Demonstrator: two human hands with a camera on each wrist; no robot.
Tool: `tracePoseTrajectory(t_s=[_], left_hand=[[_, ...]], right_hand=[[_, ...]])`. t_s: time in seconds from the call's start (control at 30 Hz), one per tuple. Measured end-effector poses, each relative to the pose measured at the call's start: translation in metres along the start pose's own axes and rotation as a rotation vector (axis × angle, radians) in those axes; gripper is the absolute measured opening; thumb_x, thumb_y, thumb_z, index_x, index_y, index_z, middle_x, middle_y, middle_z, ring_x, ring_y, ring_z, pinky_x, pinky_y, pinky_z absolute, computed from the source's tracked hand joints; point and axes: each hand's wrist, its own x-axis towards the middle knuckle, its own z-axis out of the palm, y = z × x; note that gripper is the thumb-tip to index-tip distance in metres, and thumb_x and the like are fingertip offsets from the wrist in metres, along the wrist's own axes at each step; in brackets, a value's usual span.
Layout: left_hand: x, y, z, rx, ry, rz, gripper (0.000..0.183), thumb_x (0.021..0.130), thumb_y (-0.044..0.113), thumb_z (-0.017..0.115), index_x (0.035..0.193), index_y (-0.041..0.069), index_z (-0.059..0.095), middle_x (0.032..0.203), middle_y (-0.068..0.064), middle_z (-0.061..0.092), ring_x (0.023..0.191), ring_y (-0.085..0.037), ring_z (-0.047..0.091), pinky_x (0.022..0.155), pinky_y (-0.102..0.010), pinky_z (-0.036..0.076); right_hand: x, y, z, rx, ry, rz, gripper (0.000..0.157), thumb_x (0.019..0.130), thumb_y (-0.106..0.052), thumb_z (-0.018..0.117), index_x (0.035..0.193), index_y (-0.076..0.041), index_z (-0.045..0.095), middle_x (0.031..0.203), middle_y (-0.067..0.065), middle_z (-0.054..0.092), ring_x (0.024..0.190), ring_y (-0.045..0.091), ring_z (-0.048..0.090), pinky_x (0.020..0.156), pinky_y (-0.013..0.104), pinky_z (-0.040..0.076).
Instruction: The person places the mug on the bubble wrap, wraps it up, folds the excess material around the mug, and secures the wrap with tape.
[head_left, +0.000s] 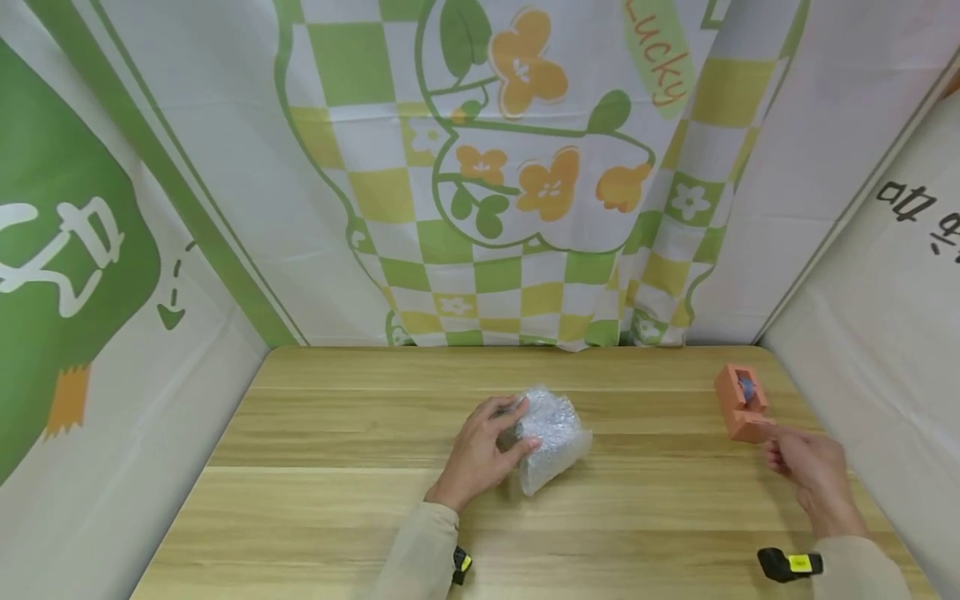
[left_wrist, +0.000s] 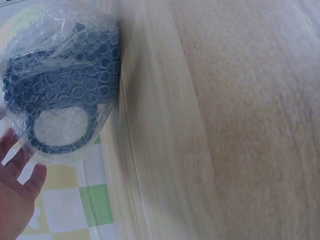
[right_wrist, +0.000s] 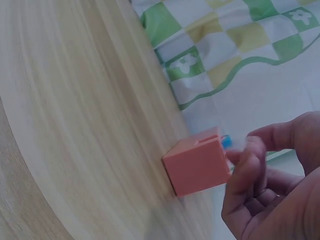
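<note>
A dark mug wrapped in bubble wrap lies on the table in the middle of the head view. Its loop handle shows through the clear wrap in the left wrist view, where the wrapped mug fills the upper left. My left hand holds it from the left side, thumb and fingers spread around its end. At the right, an orange tape dispenser with a blue-cored roll stands on the table. My right hand is at its front edge, fingers curled, thumb and index finger pinching at the tape end; the clear tape itself hardly shows.
The wooden table reaches back to a patterned curtain. Fabric walls rise along its left and right sides. The tape dispenser stands near the table's far right corner. Black wrist devices sit at both sleeves.
</note>
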Motion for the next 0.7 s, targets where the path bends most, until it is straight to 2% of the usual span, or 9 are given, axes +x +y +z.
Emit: tracePoseTrajectory(t_s=[0.13,0.27,0.47,0.7], left_hand=[[0.0,0.001,0.0,-0.003,0.0,-0.006,0.06,0.094,0.043,0.071,0.145,0.013,0.057,0.145,-0.007,0.053,0.136,-0.029,0.047,0.111,-0.051,0.039],[-0.001,0.001,0.0,-0.001,-0.005,-0.008,0.06,0.095,0.043,0.07,0.145,0.013,0.056,0.146,-0.007,0.053,0.136,-0.029,0.047,0.111,-0.051,0.039],[-0.001,0.001,0.001,-0.004,-0.004,-0.011,0.06,0.094,0.043,0.071,0.145,0.013,0.057,0.146,-0.007,0.053,0.136,-0.03,0.046,0.111,-0.052,0.038],[0.0,0.0,0.001,-0.009,0.001,-0.008,0.06,0.094,0.044,0.07,0.145,0.013,0.057,0.145,-0.007,0.053,0.136,-0.029,0.047,0.111,-0.052,0.039]], right_hand=[[0.006,0.002,0.0,-0.057,0.034,0.003,0.032,0.093,-0.039,0.073,0.078,-0.012,0.074,0.063,-0.005,0.064,0.056,0.006,0.058,0.054,0.025,0.053],[0.011,0.005,0.0,-0.029,0.062,0.0,0.026,0.093,-0.035,0.074,0.074,-0.017,0.074,0.061,-0.005,0.064,0.055,0.006,0.057,0.053,0.025,0.052],[0.015,0.006,-0.003,0.034,0.107,0.024,0.034,0.093,-0.032,0.073,0.063,-0.015,0.072,0.057,-0.005,0.059,0.052,0.008,0.053,0.049,0.026,0.048],[0.018,0.012,-0.003,0.063,0.088,0.05,0.036,0.094,-0.031,0.072,0.061,-0.017,0.07,0.056,-0.005,0.057,0.05,0.007,0.05,0.046,0.025,0.045]])
